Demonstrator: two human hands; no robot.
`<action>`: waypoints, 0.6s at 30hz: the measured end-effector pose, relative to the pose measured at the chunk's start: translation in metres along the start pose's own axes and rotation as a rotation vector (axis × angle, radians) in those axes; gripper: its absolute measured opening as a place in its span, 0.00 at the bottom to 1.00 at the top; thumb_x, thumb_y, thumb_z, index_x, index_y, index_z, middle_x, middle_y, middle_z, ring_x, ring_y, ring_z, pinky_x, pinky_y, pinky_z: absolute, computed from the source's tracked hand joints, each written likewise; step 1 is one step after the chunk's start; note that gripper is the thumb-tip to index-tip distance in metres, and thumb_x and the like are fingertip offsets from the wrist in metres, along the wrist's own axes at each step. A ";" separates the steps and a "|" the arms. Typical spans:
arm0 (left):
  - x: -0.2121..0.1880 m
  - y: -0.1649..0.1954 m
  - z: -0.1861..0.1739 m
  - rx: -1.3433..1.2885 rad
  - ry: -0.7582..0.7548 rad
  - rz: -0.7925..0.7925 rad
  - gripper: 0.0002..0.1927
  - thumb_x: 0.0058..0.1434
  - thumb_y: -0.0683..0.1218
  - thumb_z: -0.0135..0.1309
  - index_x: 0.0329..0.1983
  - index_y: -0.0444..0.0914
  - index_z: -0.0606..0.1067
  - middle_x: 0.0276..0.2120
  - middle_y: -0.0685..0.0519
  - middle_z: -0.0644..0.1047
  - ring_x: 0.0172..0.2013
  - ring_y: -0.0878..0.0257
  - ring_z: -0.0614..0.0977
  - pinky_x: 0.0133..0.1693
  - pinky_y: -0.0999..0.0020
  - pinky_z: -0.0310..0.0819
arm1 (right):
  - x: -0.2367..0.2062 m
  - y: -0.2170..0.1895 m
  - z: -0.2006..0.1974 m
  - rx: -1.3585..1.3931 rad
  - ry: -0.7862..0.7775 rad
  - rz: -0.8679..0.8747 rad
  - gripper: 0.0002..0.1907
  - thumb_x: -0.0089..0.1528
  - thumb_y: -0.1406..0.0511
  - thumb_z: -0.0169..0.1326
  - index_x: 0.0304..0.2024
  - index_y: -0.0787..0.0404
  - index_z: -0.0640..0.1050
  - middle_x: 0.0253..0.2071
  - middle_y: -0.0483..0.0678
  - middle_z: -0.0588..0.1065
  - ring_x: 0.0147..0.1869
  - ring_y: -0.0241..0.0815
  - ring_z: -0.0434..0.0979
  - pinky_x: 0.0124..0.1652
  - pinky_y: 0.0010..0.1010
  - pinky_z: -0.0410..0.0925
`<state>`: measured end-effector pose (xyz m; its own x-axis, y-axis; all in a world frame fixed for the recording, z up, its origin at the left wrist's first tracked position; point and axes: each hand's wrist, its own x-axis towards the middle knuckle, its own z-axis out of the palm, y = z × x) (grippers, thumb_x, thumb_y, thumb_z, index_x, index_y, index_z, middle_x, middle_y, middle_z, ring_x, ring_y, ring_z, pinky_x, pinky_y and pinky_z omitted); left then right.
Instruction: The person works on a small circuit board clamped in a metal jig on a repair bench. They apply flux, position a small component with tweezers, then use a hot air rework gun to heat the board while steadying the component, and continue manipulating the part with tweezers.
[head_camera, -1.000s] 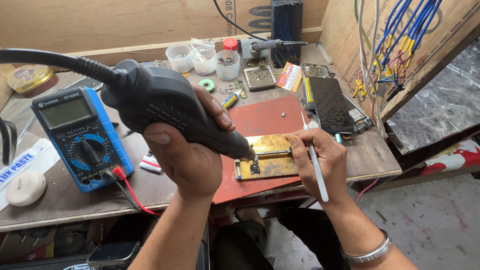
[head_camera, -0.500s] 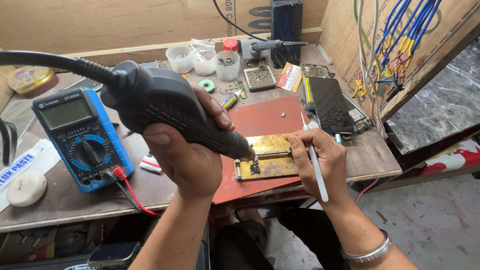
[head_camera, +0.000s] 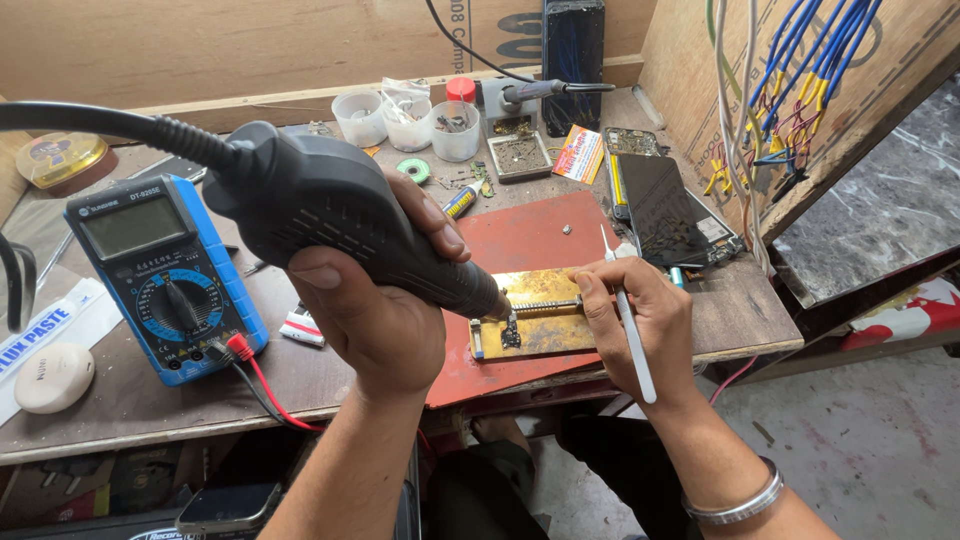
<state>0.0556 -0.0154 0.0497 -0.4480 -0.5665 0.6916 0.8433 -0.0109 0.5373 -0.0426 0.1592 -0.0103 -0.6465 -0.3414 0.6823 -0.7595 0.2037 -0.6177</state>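
Wooden counter (head_camera: 150, 400) cluttered with repair gear, hands at work mid-frame.
Left hand (head_camera: 375, 310) grips a black hot-air gun (head_camera: 340, 215), nozzle down on a small board (head_camera: 511, 332) clamped in the brass holder (head_camera: 545, 325) at centre; right hand (head_camera: 640, 320) pinches white tweezers (head_camera: 630, 325) beside it. Blue multimeter (head_camera: 165, 275) sits left.

We see a matt black plastic hot-air gun (head_camera: 350, 225) over a shiny brass-coloured metal holder (head_camera: 535, 325). The wooden bench (head_camera: 130, 395) looks rough and dull.
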 end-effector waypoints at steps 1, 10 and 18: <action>0.000 0.000 0.000 0.012 0.002 0.002 0.40 0.69 0.75 0.51 0.52 0.32 0.64 0.34 0.44 0.72 0.30 0.58 0.75 0.35 0.61 0.75 | 0.000 0.000 0.000 0.003 -0.002 0.002 0.08 0.68 0.65 0.56 0.36 0.63 0.79 0.29 0.47 0.78 0.30 0.34 0.77 0.32 0.27 0.69; 0.000 0.002 0.001 0.029 -0.010 0.013 0.41 0.70 0.75 0.49 0.53 0.32 0.64 0.34 0.44 0.72 0.30 0.58 0.75 0.35 0.62 0.75 | 0.001 -0.002 0.000 0.004 -0.004 0.001 0.08 0.68 0.65 0.56 0.36 0.63 0.79 0.29 0.47 0.78 0.30 0.35 0.77 0.32 0.28 0.69; 0.000 0.002 0.000 -0.002 -0.014 -0.004 0.41 0.69 0.75 0.50 0.54 0.32 0.64 0.34 0.45 0.72 0.30 0.59 0.75 0.35 0.62 0.75 | 0.000 -0.002 0.000 0.009 -0.003 -0.012 0.08 0.68 0.65 0.56 0.36 0.63 0.79 0.29 0.47 0.79 0.30 0.35 0.77 0.33 0.27 0.69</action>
<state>0.0573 -0.0153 0.0509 -0.4552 -0.5549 0.6963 0.8421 -0.0142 0.5391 -0.0415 0.1589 -0.0087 -0.6371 -0.3469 0.6883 -0.7666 0.1916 -0.6129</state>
